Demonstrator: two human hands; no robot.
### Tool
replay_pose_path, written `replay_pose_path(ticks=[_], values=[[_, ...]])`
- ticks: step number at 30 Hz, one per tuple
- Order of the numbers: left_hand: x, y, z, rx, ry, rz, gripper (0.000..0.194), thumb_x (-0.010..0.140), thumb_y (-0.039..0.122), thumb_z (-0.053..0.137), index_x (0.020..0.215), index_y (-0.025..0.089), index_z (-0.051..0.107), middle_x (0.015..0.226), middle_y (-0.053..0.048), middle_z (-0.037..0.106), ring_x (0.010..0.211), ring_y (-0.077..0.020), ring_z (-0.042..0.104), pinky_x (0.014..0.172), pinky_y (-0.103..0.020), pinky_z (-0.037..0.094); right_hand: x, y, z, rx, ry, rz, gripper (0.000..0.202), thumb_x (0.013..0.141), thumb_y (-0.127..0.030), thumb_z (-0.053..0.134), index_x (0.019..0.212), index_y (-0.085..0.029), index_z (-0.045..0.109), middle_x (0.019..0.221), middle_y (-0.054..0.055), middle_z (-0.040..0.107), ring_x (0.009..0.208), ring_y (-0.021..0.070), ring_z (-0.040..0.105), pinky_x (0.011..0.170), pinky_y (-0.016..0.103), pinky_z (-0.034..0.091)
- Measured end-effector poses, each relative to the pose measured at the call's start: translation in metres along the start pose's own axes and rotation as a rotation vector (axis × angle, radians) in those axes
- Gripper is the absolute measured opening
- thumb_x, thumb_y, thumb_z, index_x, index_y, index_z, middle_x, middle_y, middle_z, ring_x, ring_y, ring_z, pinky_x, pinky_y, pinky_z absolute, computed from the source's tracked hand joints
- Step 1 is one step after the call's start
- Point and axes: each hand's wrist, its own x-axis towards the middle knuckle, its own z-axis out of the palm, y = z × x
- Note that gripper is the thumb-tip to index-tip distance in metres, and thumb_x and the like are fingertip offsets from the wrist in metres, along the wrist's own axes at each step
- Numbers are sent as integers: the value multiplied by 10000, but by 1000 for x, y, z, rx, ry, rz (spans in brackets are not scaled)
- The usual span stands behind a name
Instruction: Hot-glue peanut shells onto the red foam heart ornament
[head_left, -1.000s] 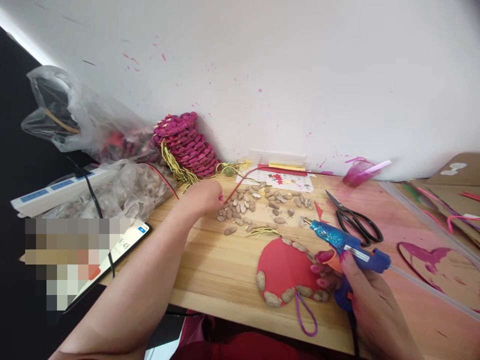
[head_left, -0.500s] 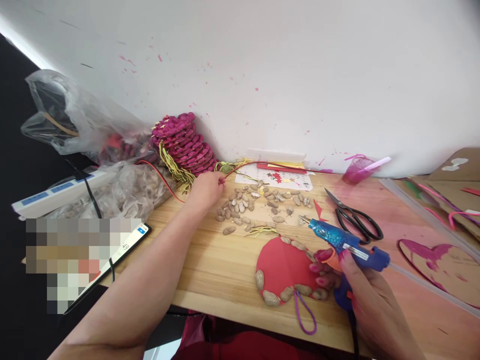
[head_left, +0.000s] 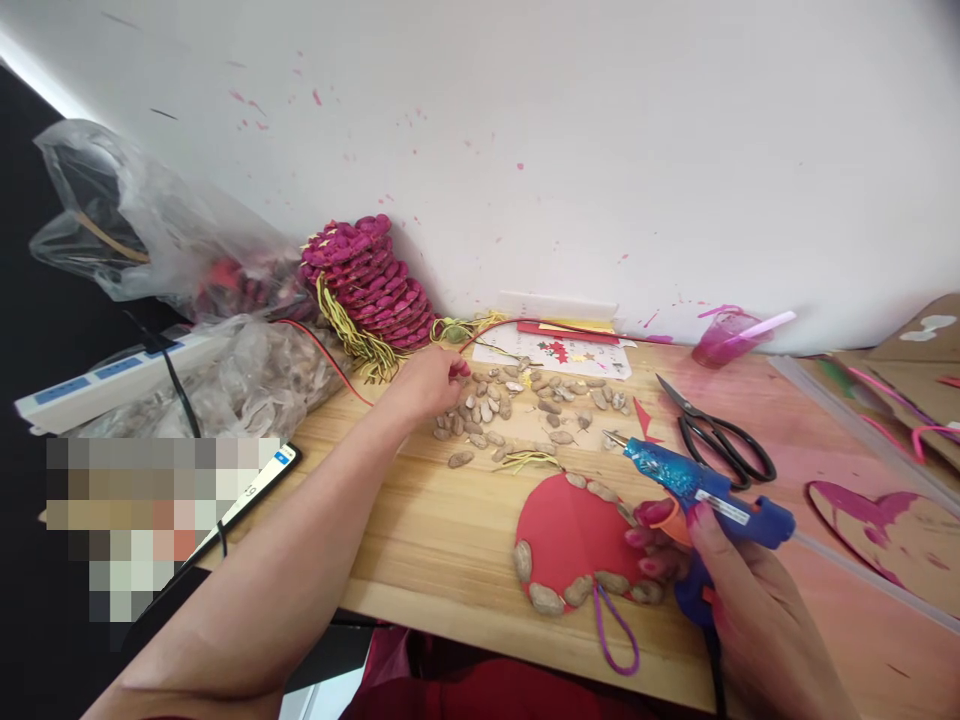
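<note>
My right hand (head_left: 739,570) grips a blue hot glue gun (head_left: 675,475) by its handle, fingers around the orange trigger, nozzle pointing left. Beneath and beside that hand lies a red heart-shaped card (head_left: 574,530), with peanuts in their shells (head_left: 547,599) stuck along parts of its edge. A purple cord loop (head_left: 617,640) hangs from its near side, and yellow-green strands (head_left: 529,460) lie at the far end. My left hand (head_left: 433,380) reaches to the left edge of the loose peanuts (head_left: 486,410). Its fingers are curled together; whatever they hold is hidden.
Black-handled scissors (head_left: 724,440) lie right of the glue gun. Stacked magenta peanut hearts (head_left: 375,285) lean against the wall beside plastic bags (head_left: 247,370). A cup of magenta paint (head_left: 724,340), a power strip (head_left: 112,370) and a phone (head_left: 247,510) stand around the table.
My left hand has moved slightly right, down to the loose peanuts, and its fingers have curled. My right hand still holds the glue gun over the card's right side. The view has shifted a little.
</note>
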Motion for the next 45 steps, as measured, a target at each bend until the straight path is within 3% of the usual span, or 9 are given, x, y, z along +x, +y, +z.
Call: replay_pose_path(ticks=[7, 16, 25, 31, 38, 42, 45], values=[[0, 0, 2, 13, -7, 16, 264, 739, 205, 585, 942, 196, 754, 859, -43, 756, 799, -205, 677, 717, -269, 475, 0, -1, 1, -10, 9, -23, 388, 770, -630, 713, 776, -244, 751, 760, 60, 781, 716, 242, 743, 551, 261, 552], [-1, -4, 2, -81, -62, 40, 350, 751, 164, 575, 1050, 219, 749, 877, 2, 767, 781, -154, 682, 696, -230, 470, -4, -4, 4, 34, 11, 18, 377, 737, -574, 765, 789, -202, 734, 727, 60, 773, 726, 229, 741, 549, 212, 554], [-1, -4, -1, -15, 18, 26, 327, 754, 161, 557, 1028, 185, 735, 914, -34, 766, 811, -178, 677, 712, -250, 474, 2, 2, -1, 12, -8, -22, 409, 759, -626, 725, 819, -222, 759, 760, 67, 780, 687, 246, 737, 530, 273, 579], [-3, -7, -5, 87, -36, 39, 295, 762, 181, 563, 998, 208, 738, 923, -28, 764, 838, -185, 681, 726, -255, 471, -3, -3, 4, 41, 8, 6, 382, 745, -577, 763, 809, -201, 744, 784, 65, 788, 709, 211, 737, 536, 202, 545], [-6, -2, -7, 171, -56, 3, 287, 732, 153, 565, 949, 214, 744, 922, -56, 754, 888, -227, 684, 748, -278, 475, -3, -4, 3, 3, 6, -11, 402, 759, -592, 736, 809, -193, 739, 768, 70, 780, 699, 219, 731, 560, 225, 552], [-7, 3, -4, 126, -78, 75, 421, 747, 132, 531, 1089, 252, 746, 934, -39, 746, 867, -217, 678, 755, -286, 476, -3, -5, 4, 0, 11, -15, 427, 762, -608, 725, 816, -185, 735, 796, 87, 782, 707, 245, 737, 548, 258, 563], [-7, 5, -4, 70, -76, 140, 398, 763, 139, 525, 1065, 252, 758, 925, -29, 744, 848, -210, 672, 752, -284, 478, -4, -4, 5, 38, 12, 5, 407, 763, -596, 735, 810, -192, 731, 784, 80, 782, 716, 236, 739, 559, 240, 561]])
